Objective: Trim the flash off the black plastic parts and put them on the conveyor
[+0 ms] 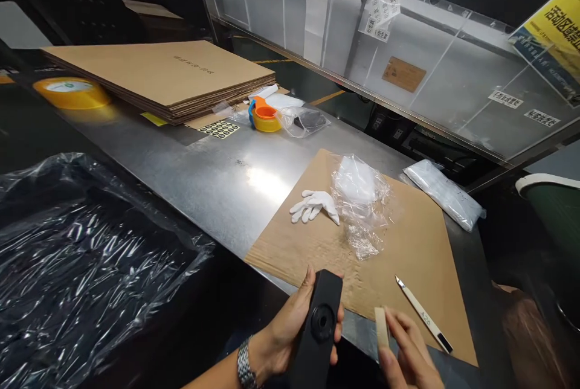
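My left hand (290, 325) is wrapped around a long black block-shaped part (321, 316) with a round recessed fitting on its face. I cannot make out exactly what the part is, and its lower end runs out of view. To its right, my right hand (408, 353) pinches a thin beige strip (381, 327) between thumb and fingers, apart from the black part. A white craft knife (423, 313) marked A26 lies on the cardboard sheet (417, 232) beyond my right hand. Also on the sheet are a white glove (315, 206) and crumpled clear plastic wrap (362, 196).
A stack of flat cardboard (167, 75) sits at the back left of the metal table (217, 177), near a yellow tape roll (70, 93). Behind are an orange tape dispenser (264, 116) and a sticker sheet (220, 129). A black plastic-lined bin (90, 268) stands left.
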`<act>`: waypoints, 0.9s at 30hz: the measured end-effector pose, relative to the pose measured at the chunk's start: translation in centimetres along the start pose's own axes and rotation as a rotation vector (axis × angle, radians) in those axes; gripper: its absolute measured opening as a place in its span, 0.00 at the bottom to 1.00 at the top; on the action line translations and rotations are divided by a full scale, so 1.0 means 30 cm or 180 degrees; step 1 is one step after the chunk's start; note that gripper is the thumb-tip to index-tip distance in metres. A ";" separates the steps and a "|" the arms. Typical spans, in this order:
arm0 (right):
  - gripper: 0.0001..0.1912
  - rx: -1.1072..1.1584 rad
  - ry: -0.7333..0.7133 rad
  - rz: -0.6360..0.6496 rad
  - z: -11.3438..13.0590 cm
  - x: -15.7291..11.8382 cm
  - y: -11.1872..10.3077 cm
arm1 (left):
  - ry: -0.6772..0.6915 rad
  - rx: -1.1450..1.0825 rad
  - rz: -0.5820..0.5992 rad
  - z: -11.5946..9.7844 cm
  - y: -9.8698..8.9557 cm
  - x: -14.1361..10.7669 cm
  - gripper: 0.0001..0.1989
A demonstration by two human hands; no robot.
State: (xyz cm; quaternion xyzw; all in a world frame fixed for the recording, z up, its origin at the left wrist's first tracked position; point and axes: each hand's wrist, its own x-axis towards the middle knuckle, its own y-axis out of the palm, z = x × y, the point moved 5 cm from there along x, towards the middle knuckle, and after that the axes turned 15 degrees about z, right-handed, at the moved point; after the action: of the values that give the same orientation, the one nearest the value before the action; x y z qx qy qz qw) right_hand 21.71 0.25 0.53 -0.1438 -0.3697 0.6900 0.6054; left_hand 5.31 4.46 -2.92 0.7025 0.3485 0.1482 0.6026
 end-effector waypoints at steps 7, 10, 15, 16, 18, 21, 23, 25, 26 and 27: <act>0.28 -0.0632 -0.1329 0.0970 0.185 0.122 0.099 | -0.0377 0.0301 -0.0024 0.098 -0.041 0.024 0.33; 0.30 -0.0694 -0.1309 0.0982 0.178 0.124 0.083 | -0.0956 0.0216 0.0242 0.135 -0.035 0.017 0.39; 0.30 -0.0662 -0.1266 0.1055 0.138 0.130 0.030 | -0.0480 0.0524 -0.0089 0.099 -0.043 0.013 0.32; 0.30 -0.0731 -0.1260 0.1008 0.142 0.132 0.030 | -0.0224 0.0686 -0.0267 0.081 -0.045 0.012 0.28; 0.28 -0.0958 -0.1209 0.0928 0.164 0.131 0.048 | 0.0178 0.0934 -0.0571 0.052 -0.044 0.007 0.22; 0.22 -0.1164 -0.1069 0.0990 0.209 0.105 0.113 | 0.0379 0.0472 -0.0801 0.041 -0.046 0.007 0.17; 0.20 -0.1168 -0.1021 0.1022 0.233 0.070 0.164 | 0.0178 -0.0012 -0.0802 0.054 -0.052 0.017 0.20; 0.21 -0.1094 -0.0998 0.0965 0.244 0.030 0.202 | -0.0055 -0.0313 -0.0743 0.065 -0.058 0.029 0.25; 0.22 -0.1009 -0.0963 0.0939 0.242 0.013 0.215 | -0.0123 -0.0411 -0.0702 0.067 -0.060 0.034 0.26; 0.23 -0.0901 -0.0927 0.0905 0.237 -0.003 0.223 | -0.0167 -0.0543 -0.0655 0.068 -0.061 0.038 0.25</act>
State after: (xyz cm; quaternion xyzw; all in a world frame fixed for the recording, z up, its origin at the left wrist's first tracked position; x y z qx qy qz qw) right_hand 12.25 -2.17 0.80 -0.1768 -0.5221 0.7230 0.4164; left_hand 6.85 3.76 -5.39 0.6128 0.3890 0.0964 0.6811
